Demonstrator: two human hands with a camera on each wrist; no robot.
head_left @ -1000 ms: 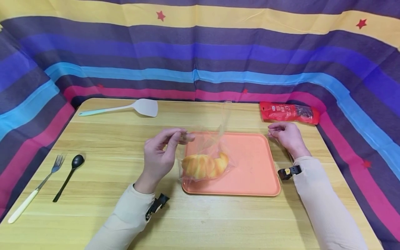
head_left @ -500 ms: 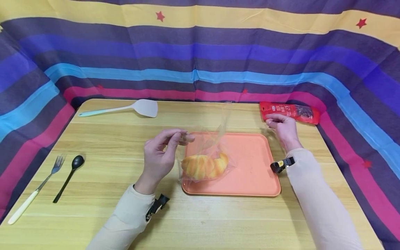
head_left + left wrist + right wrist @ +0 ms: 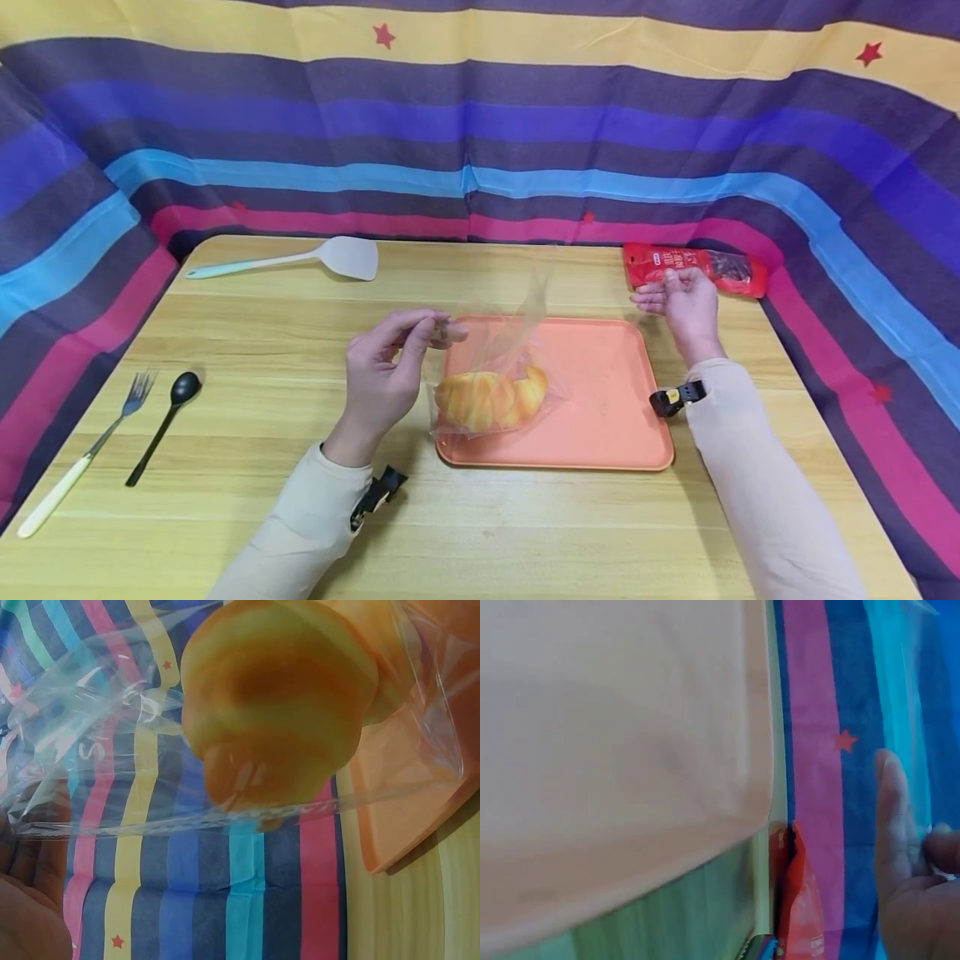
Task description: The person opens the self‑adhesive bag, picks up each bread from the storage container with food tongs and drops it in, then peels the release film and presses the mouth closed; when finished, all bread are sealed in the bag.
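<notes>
My left hand (image 3: 386,367) pinches the top edge of a clear plastic bag (image 3: 555,404), whose flap stands up over the tray. Inside the bag sit croissants (image 3: 476,400); in the left wrist view one croissant (image 3: 277,697) looms large beside the left hand's fingers (image 3: 34,847). An orange tray (image 3: 607,392) lies beneath the bag. At the right, my right hand (image 3: 690,308) is in front of a red food packet (image 3: 660,260). In the right wrist view its thumb (image 3: 946,849) presses a thin, clear plastic strip against the fingers; the strip is faint and hard to make out.
A white spatula (image 3: 348,258) with a pale green handle lies at the back left. Near the left edge are a fork (image 3: 97,450) and a black spoon (image 3: 172,417). Striped cloth (image 3: 465,83) walls in the wooden table (image 3: 480,533) behind and at both sides.
The right hand has moved up and away toward the red packet, then turned with its fingers spreading leftward. My left hand and the bag have stayed put.
</notes>
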